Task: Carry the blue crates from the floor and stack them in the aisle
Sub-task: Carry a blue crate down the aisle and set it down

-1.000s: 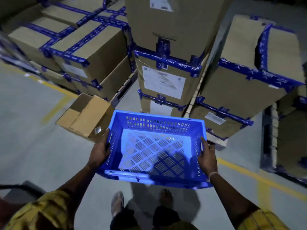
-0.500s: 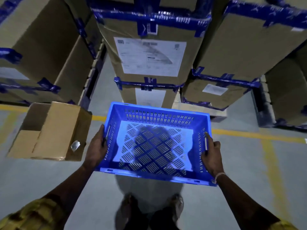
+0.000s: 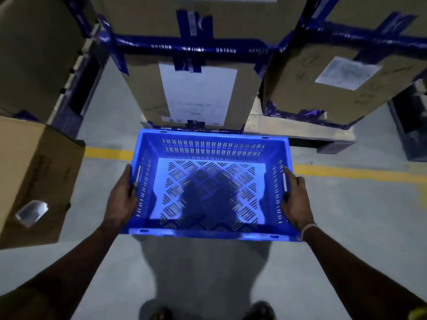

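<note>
An empty blue slotted plastic crate (image 3: pixel 211 144) hangs level above the grey floor in front of me. My left hand (image 3: pixel 121 200) grips its left side wall at the handle slot. On the opposite wall my right hand (image 3: pixel 295 200) holds the other handle slot; a pale band sits on that wrist. The crate's far edge is close to a tall cardboard carton (image 3: pixel 196 93) with blue tape and a white label. No other blue crate is in view.
Taped cartons on pallets stand ahead: one at left (image 3: pixel 34 54) and one at right (image 3: pixel 346 84). A loose brown box (image 3: pixel 32 179) lies on the floor at my left. A yellow floor line (image 3: pixel 358 173) runs across under the crate. My feet (image 3: pixel 261 310) show below.
I have walked closer to the cartons with the crate held in both hands. The middle carton now fills the view just beyond the crate, and the loose box has slid further left.
</note>
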Motion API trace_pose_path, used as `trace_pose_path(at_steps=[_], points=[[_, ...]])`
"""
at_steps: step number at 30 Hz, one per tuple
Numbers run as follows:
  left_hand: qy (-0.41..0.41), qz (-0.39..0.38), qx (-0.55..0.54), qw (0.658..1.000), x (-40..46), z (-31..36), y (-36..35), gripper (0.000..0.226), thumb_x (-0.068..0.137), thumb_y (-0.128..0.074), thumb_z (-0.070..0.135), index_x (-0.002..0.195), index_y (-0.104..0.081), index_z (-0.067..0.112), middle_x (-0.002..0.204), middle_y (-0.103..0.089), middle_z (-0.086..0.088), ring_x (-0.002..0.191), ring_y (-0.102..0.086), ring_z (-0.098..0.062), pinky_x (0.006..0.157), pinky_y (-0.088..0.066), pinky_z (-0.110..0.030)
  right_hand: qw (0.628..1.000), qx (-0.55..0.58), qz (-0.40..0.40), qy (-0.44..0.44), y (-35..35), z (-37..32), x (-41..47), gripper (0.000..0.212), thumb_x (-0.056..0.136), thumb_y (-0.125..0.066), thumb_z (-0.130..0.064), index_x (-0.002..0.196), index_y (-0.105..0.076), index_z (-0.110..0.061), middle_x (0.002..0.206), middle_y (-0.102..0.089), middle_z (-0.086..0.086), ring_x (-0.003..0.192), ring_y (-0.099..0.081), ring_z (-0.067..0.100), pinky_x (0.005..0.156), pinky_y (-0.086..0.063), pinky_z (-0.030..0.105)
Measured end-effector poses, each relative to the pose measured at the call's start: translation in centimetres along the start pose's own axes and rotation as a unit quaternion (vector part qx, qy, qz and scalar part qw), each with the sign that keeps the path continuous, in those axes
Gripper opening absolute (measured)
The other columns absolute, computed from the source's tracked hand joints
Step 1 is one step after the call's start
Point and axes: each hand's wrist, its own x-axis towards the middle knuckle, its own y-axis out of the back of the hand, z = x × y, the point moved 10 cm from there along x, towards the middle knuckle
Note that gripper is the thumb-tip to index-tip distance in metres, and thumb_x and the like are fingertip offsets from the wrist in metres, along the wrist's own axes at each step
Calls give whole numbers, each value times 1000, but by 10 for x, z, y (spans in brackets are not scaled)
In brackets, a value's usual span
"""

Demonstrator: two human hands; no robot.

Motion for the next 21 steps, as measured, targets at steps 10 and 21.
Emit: trace_pose_path(at_steps=[10,21], points=[[-78,-1,-5,997,60,-59,-91,73,88,-39,15,160,-26,15,141,-55,-20,108,-60,-34,88,-40,-35,1000,-16,10,7,-111,62,59,87,76,-48,11,156,-29,-17,126,-43,20,100,-54,42,88,-52,50],[-53,-82,41,994,72,-103,-124,78,92,-42,4,162,-12,16,139,-48,-26,118,-53,-46,98,-47,-52,996,-80,-37,-26,-140,75,61,101,77,-59,9,160,-5,-12,144,-33,25,102,-47,46,87,-43,48]])
